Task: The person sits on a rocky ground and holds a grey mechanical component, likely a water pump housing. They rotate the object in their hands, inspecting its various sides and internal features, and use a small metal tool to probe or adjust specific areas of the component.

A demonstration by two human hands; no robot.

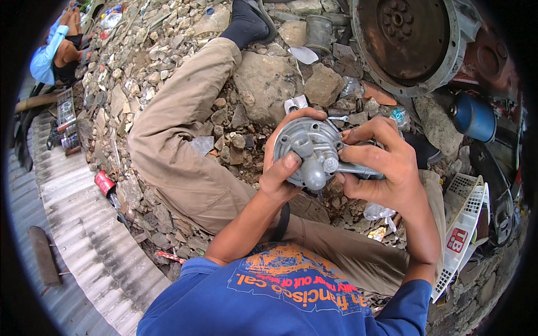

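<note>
A round grey metal housing, with bolt holes, rounded bosses and an arm sticking out to the right, is held in front of me above the rubble. My left hand wraps round its left side, thumb on the face, fingers mostly hidden behind it. My right hand grips its right side and the arm, with fingertips at the rim. Just behind the part lie a small spanner and a small light-coloured piece, partly covered.
A large round metal casing and blue canister lie at upper right, a white plastic crate at right. A red object lies by corrugated sheets at left. Another person crouches at upper left. Stones surround my legs.
</note>
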